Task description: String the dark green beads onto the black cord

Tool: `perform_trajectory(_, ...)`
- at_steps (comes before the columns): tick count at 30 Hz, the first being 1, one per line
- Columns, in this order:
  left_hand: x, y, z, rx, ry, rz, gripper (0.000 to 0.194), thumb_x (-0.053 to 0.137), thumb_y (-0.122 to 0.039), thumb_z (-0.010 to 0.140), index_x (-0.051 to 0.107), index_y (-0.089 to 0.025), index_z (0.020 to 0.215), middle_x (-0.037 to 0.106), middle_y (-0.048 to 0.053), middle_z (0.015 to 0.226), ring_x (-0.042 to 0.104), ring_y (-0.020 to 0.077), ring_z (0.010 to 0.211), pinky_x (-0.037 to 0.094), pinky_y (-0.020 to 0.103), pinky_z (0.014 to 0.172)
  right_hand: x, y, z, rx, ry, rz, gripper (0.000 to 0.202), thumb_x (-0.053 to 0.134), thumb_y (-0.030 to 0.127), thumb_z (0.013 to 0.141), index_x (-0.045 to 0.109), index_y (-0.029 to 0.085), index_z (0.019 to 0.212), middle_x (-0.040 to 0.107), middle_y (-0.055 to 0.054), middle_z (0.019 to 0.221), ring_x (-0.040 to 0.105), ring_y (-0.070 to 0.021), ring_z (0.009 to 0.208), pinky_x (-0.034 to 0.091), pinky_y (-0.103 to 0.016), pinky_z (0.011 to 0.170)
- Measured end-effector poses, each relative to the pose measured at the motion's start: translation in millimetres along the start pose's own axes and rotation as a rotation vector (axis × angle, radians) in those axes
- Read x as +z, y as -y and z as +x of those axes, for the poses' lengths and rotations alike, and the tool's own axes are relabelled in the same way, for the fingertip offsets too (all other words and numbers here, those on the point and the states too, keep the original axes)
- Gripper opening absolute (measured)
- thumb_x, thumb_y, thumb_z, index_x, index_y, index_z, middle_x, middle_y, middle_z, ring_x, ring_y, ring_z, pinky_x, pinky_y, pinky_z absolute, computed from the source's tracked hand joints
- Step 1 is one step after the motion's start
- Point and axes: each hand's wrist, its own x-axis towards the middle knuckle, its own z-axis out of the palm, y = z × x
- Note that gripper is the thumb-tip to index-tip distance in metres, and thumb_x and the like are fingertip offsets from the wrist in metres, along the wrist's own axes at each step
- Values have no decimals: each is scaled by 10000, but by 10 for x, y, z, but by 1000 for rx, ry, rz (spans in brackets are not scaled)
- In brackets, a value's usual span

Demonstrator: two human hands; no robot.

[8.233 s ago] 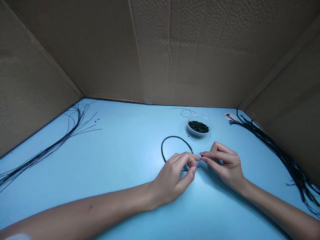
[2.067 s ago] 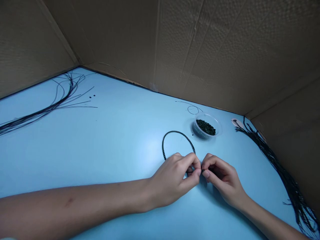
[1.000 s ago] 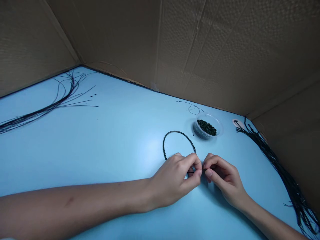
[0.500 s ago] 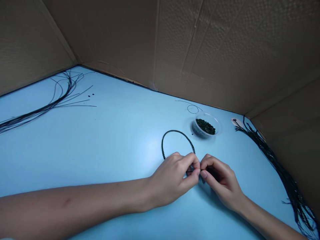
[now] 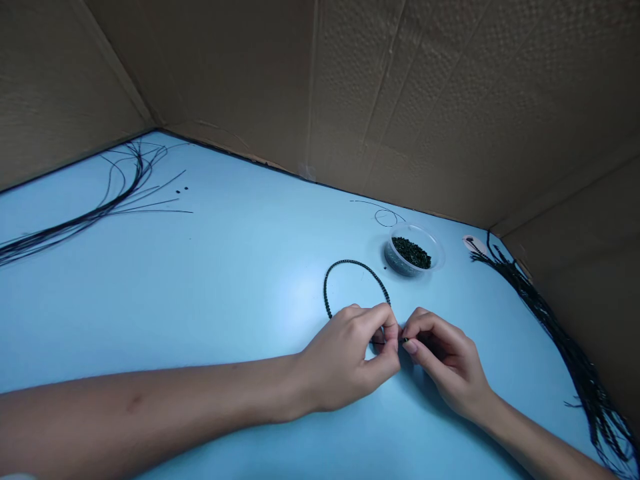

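My left hand (image 5: 350, 357) is closed in a pinch, thumb against index finger, on a thin dark cord that shows inside the curl of its fingers. Just to the right, my right hand (image 5: 445, 363) pinches a tiny dark bead (image 5: 405, 340) between thumb and forefinger. The two pinches are a small gap apart. Behind my left hand, a strand of dark beads (image 5: 350, 262) curves in a loop on the table, its lower part hidden by that hand. Beyond the hands stands a clear round tub (image 5: 404, 269) holding many small dark green beads.
A bundle of thin black cords (image 5: 100, 212) lies at the left. Finished-looking dark strands (image 5: 555, 330) run along the right edge, near a white round tag (image 5: 473, 244). A loose thin cord (image 5: 385, 218) rests behind the tub. Cardboard walls (image 5: 320, 87) enclose the blue table (image 5: 240, 287).
My right hand has shifted slightly right, away from my left fingertips, so a small gap and the bead at its fingertips now show. The loop and tub stay in place.
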Motion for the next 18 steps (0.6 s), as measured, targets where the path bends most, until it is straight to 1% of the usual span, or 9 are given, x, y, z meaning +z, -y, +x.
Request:
perform_trajectory(4, 17, 1, 9, -12, 6, 31, 68, 545, -170, 881, 538, -206, 825, 649, -17, 766, 590, 159, 711, 461, 330, 808, -6, -7, -10, -16, 27, -4, 82, 625, 266, 1062, 666, 234, 999, 616, -40, 882, 556, -192, 746, 434, -331, 674)
perform_trajectory(8, 18, 1, 17, -20, 14, 54, 62, 540, -166, 871, 536, -204, 822, 645, -22, 760, 574, 151, 692, 452, 326, 811, -12, -12, -26, -17, 38, -10, 71, 618, 253, 1067, 665, 239, 1015, 613, -37, 899, 550, -184, 735, 425, -330, 668)
perform_trajectory(13, 16, 2, 17, -25, 33, 71, 54, 544, -167, 867, 540, -202, 825, 657, -21, 767, 585, 152, 700, 452, 330, 833, -12, -15, -22, -16, 43, -15, 76, 604, 252, 1074, 667, 245, 1033, 614, -43, 918, 569, -195, 767, 428, -338, 679)
perform_trajectory(18, 21, 8, 12, -25, 41, 88, 51, 549, -165, 870, 545, -201, 834, 666, -22, 779, 591, 149, 699, 453, 331, 844, -5, -4, -14, -42, 51, -18, 71, 601, 230, 1077, 661, 252, 1044, 607, -30, 903, 551, -180, 749, 424, -325, 673)
